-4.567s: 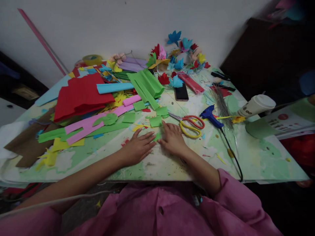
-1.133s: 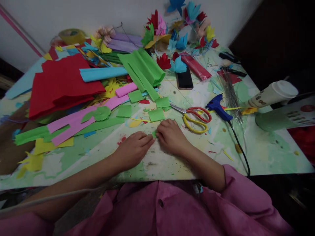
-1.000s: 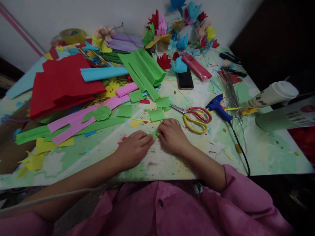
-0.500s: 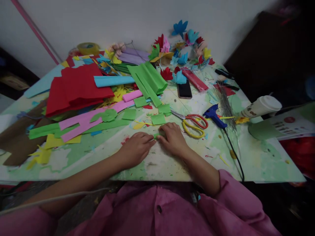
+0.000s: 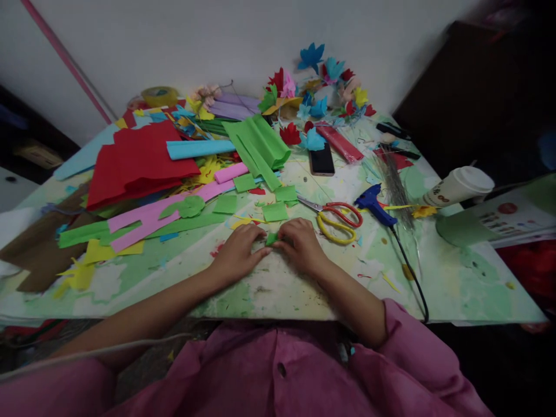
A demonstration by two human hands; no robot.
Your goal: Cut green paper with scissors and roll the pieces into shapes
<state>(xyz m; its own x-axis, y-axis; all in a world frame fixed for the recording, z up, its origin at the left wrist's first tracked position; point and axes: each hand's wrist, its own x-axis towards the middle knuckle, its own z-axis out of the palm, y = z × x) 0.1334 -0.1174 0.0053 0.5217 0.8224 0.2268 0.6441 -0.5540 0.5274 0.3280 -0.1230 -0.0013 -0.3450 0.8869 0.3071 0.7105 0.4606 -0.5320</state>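
A small green paper piece [image 5: 271,238] shows between my two hands, low over the table near its front edge. My right hand [image 5: 302,244] pinches its right side between thumb and fingers. Beside it on the left, my left hand [image 5: 240,250] has its thumb and fingers apart, with the fingertips close to the piece. Green paper squares [image 5: 275,212] lie just beyond the hands. Scissors [image 5: 337,221] with red and yellow handles rest to the right of my right hand.
A blue glue gun [image 5: 375,205] with a black cord and a white cup [image 5: 461,185] stand right. Red paper [image 5: 139,165], green crepe paper [image 5: 260,145] and pink strips cover the left. Behind are a phone [image 5: 322,160] and paper flowers [image 5: 311,57].
My left thumb has parted from its fingers, and more of the green piece shows at my right fingertips. The view has shifted slightly.
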